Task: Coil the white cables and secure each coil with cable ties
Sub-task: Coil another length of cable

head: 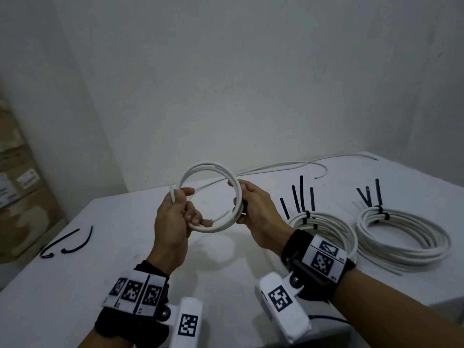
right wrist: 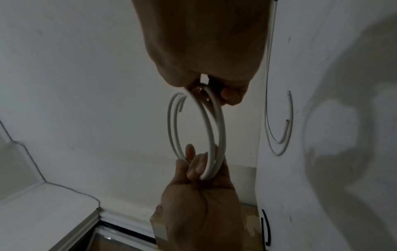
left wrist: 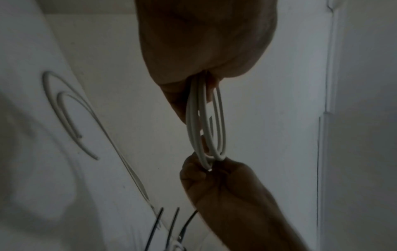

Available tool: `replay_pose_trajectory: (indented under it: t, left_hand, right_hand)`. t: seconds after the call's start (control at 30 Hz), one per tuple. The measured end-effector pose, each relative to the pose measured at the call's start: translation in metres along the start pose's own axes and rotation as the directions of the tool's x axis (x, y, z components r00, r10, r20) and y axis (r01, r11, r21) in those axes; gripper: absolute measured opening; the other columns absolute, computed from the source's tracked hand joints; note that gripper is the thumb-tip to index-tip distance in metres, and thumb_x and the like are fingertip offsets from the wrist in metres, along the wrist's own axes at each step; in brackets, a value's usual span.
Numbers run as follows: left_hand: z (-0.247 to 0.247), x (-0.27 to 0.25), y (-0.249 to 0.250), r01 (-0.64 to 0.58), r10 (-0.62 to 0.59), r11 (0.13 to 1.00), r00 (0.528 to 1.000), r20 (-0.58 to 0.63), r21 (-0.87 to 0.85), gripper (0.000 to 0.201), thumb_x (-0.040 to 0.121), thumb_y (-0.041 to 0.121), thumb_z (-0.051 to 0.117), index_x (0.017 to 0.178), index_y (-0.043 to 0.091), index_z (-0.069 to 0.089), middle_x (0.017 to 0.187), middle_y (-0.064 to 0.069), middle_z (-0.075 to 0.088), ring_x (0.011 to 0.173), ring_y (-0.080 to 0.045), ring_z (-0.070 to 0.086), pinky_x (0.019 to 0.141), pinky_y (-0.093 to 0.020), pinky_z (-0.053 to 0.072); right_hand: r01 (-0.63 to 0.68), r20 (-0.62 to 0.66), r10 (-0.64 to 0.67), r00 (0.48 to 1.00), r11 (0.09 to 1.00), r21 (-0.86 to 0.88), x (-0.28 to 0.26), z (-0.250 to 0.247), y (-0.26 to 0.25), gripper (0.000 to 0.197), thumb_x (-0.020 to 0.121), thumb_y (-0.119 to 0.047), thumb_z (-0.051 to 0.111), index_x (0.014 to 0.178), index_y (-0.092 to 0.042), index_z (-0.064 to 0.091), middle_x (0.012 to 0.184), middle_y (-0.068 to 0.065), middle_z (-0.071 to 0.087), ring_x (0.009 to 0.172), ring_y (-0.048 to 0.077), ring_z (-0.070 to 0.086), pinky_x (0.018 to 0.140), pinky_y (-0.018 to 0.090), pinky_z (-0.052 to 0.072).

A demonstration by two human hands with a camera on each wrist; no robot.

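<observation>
Holding a small coil of white cable (head: 209, 197) up over the table (head: 75, 285), I have my left hand (head: 175, 217) curled round its left side, thumb pinning the strands, and my right hand (head: 253, 209) clamped on its right side, fingers wrapped round the bundled turns. From the right wrist view the loops look loose and fanned apart, with one free end (head: 221, 214) poking into the ring near my left fingers, so I judge the winding of this coil is done and the tying not yet begun. Two finished coils (head: 326, 229) lie on the table to my right, each already bound with black ties whose tails stick up. Two loose black cable ties (head: 66, 243) lie on the near left of the table, well apart from my hands, and more uncoiled cable (head: 281, 167) trails along the far edge. Next, I reckon, one hand must keep all the turns squeezed together alone while the other lets go and fetches a tie; if the grip slackens, the springy loops will likely spread open.
</observation>
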State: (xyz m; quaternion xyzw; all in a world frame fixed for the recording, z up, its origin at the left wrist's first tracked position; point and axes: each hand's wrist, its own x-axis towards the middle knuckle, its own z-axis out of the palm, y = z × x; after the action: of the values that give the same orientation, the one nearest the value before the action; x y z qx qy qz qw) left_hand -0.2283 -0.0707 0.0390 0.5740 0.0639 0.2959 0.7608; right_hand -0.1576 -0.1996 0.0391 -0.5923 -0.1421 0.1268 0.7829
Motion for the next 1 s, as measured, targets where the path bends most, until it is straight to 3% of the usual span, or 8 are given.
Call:
replay_pose_trajectory:
  t: [0.13, 0.23, 0.4, 0.6, 0.73, 0.83, 0.93, 1.0]
  left_hand:
    - [0.003, -0.003, -0.008, -0.099, 0.111, 0.973, 0.993, -0.048, 0.208, 0.027, 0.106, 0.025, 0.032, 0.096, 0.013, 0.054, 0.055, 0.000, 0.034, 0.045, -0.010, 0.040, 0.049, -0.034, 0.055]
    - [0.002, -0.007, -0.014, -0.077, 0.092, 0.976, 0.994, -0.063, 0.205, 0.026, 0.106, 0.026, 0.031, 0.099, 0.014, 0.054, 0.058, -0.001, 0.034, 0.049, -0.014, 0.038, 0.050, -0.035, 0.055]
    - [-0.002, -0.014, -0.011, -0.048, 0.055, 0.988, 0.998, -0.039, 0.147, 0.028, 0.105, 0.031, 0.029, 0.108, 0.022, 0.055, 0.068, -0.007, 0.046, 0.053, -0.017, 0.047, 0.049, -0.035, 0.056]
    - [-0.017, -0.004, 0.003, 0.127, -0.131, 0.989, 0.990, 0.044, 0.069, 0.025, 0.104, 0.017, 0.036, 0.115, 0.010, 0.057, 0.071, -0.010, 0.056, 0.052, -0.022, 0.055, 0.052, -0.041, 0.057]
    - [-0.027, -0.003, 0.002, 0.250, -0.261, 0.963, 0.959, 0.108, 0.099, 0.025, 0.102, 0.007, 0.035, 0.116, 0.001, 0.054, 0.070, -0.012, 0.057, 0.051, -0.022, 0.055, 0.053, -0.036, 0.055]
    - [-0.028, -0.004, -0.001, 0.319, -0.329, 0.944, 0.932, 0.153, 0.086, 0.019, 0.101, 0.003, 0.036, 0.111, 0.002, 0.051, 0.070, -0.010, 0.053, 0.047, -0.018, 0.052, 0.048, -0.029, 0.051]
    - [-0.021, -0.006, -0.004, 0.380, -0.368, 0.922, 0.920, 0.136, -0.074, 0.015, 0.101, 0.013, 0.041, 0.094, 0.006, 0.052, 0.070, -0.010, 0.055, 0.048, -0.015, 0.055, 0.048, -0.025, 0.052]
    - [-0.013, -0.009, -0.005, 0.418, -0.399, 0.882, 0.908, 0.130, -0.217, 0.027, 0.100, 0.027, 0.045, 0.092, 0.003, 0.054, 0.074, -0.012, 0.063, 0.056, -0.018, 0.065, 0.056, -0.030, 0.059]
  right_hand:
    - [0.016, -0.046, -0.020, 0.999, 0.996, -0.090, -0.008, 0.006, -0.002, 0.063, 0.100, -0.052, 0.016, 0.086, -0.015, 0.065, 0.074, -0.002, 0.046, 0.070, 0.012, 0.041, 0.070, 0.027, 0.037]
    - [0.015, -0.023, -0.019, 1.000, 0.989, -0.150, -0.009, 0.010, -0.001, 0.064, 0.093, -0.063, 0.016, 0.078, -0.017, 0.057, 0.075, -0.001, 0.042, 0.070, 0.014, 0.038, 0.073, 0.029, 0.035]
    - [-0.061, 0.069, 0.060, 0.996, 0.998, 0.008, -0.009, 0.009, -0.002, 0.038, 0.102, -0.038, 0.033, 0.081, -0.010, 0.048, 0.065, 0.003, 0.043, 0.052, 0.016, 0.047, 0.047, 0.026, 0.045]
    - [-0.222, 0.259, 0.176, 0.950, 0.962, 0.161, -0.006, -0.003, -0.001, 0.025, 0.102, -0.027, 0.038, 0.092, -0.007, 0.048, 0.052, 0.000, 0.035, 0.042, 0.014, 0.038, 0.048, 0.028, 0.049]
    - [-0.323, 0.309, 0.241, 0.920, 0.912, 0.252, -0.003, -0.009, 0.001, 0.017, 0.101, -0.020, 0.039, 0.099, -0.007, 0.050, 0.055, 0.000, 0.033, 0.042, 0.011, 0.034, 0.046, 0.024, 0.044]
    - [-0.439, 0.317, 0.338, 0.886, 0.830, 0.345, -0.001, -0.006, 0.005, 0.026, 0.100, -0.027, 0.041, 0.084, -0.008, 0.049, 0.047, -0.003, 0.030, 0.035, 0.008, 0.029, 0.037, 0.016, 0.032]
    - [-0.462, 0.232, 0.401, 0.886, 0.732, 0.500, 0.001, -0.002, 0.011, 0.034, 0.102, -0.028, 0.035, 0.073, -0.011, 0.043, 0.038, -0.006, 0.025, 0.027, 0.006, 0.022, 0.029, 0.014, 0.019]
    - [-0.398, 0.138, 0.404, 0.904, 0.679, 0.617, 0.003, 0.001, 0.015, 0.036, 0.102, -0.025, 0.032, 0.069, -0.013, 0.039, 0.037, -0.005, 0.024, 0.025, 0.007, 0.020, 0.028, 0.013, 0.016]
